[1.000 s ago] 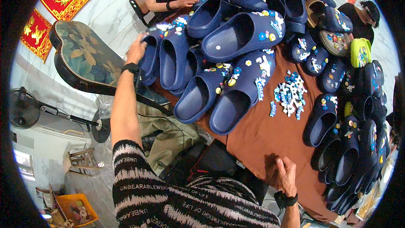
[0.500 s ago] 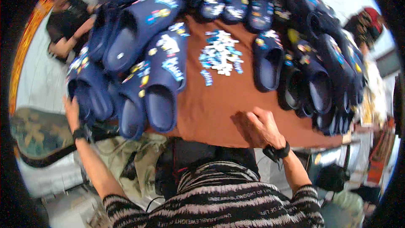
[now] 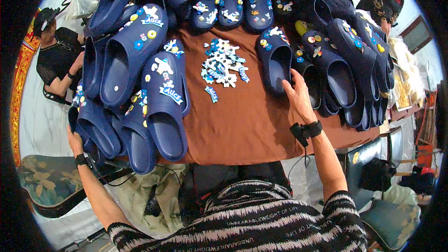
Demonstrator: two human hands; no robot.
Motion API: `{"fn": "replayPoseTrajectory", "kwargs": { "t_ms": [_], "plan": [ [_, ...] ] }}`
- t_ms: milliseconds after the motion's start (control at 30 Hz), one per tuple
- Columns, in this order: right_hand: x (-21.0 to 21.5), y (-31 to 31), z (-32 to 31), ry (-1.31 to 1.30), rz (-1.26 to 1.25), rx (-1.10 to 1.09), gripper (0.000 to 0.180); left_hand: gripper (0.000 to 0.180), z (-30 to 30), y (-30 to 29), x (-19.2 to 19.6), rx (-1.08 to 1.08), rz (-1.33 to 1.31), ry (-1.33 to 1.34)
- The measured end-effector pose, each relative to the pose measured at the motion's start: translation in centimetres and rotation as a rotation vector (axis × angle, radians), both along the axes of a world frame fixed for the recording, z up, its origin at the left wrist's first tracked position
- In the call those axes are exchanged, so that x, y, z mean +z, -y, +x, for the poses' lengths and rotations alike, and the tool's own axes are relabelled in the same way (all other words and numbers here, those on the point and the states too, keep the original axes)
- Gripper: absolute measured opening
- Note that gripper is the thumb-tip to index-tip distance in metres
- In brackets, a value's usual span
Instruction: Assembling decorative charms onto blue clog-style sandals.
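At the right of the bare cloth, my right hand (image 3: 300, 95) is at the heel of a single navy clog (image 3: 278, 65). Its thumb lies on the heel rim and its fingers along the clog's right side. My left hand (image 3: 74, 141) is low at the outer left edge of a stack of navy clogs (image 3: 95, 128), touching the nearest one; its fingertips are partly hidden behind the shoe. Between the stacks lies a loose heap of small white and blue shoe charms (image 3: 224, 63), with one blue charm (image 3: 211, 94) apart from it. Charms also dot the clogs' uppers.
A brown cloth (image 3: 224, 130) covers the table. More clogs (image 3: 352, 74) stand piled at right, and three navy clogs (image 3: 231, 11) line the back. A person in black (image 3: 63, 60) sits at left; another person (image 3: 382, 2) is at back right. Patterned chairs (image 3: 49, 182) flank me.
My right hand has gone from above the cloth's front edge forward and right onto the navy clog. My left hand stays by the left stack. The whole view has shifted slightly.
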State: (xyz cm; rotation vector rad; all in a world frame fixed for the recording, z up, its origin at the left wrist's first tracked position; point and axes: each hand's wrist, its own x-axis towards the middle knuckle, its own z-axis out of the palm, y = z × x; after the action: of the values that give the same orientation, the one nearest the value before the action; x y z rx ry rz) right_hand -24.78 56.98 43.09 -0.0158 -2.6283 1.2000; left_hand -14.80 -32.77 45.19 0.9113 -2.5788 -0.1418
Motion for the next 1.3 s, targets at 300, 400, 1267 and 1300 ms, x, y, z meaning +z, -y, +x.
{"fn": "replayPoseTrajectory", "kwargs": {
  "t_ms": [300,400,1267,1300],
  "plan": [
    [-3.7,-1.0,-2.9,0.075,0.128,-0.025,0.054,0.067,-0.9,-4.3,-0.2,0.066,0.196,-0.154],
    [-4.4,-1.0,-2.4,0.023,0.156,-0.004,0.053,0.070,0.2,-3.4,-0.2,0.027,0.280,-0.218],
    [-2.7,1.3,5.6,0.050,0.252,0.047,0.051,0.037,2.2,-50.4,12.9,-0.693,0.241,-0.626],
    [-2.7,1.4,5.9,0.053,0.255,0.040,0.051,0.038,1.4,-53.7,11.9,-0.805,0.271,-0.549]
  ]
}}
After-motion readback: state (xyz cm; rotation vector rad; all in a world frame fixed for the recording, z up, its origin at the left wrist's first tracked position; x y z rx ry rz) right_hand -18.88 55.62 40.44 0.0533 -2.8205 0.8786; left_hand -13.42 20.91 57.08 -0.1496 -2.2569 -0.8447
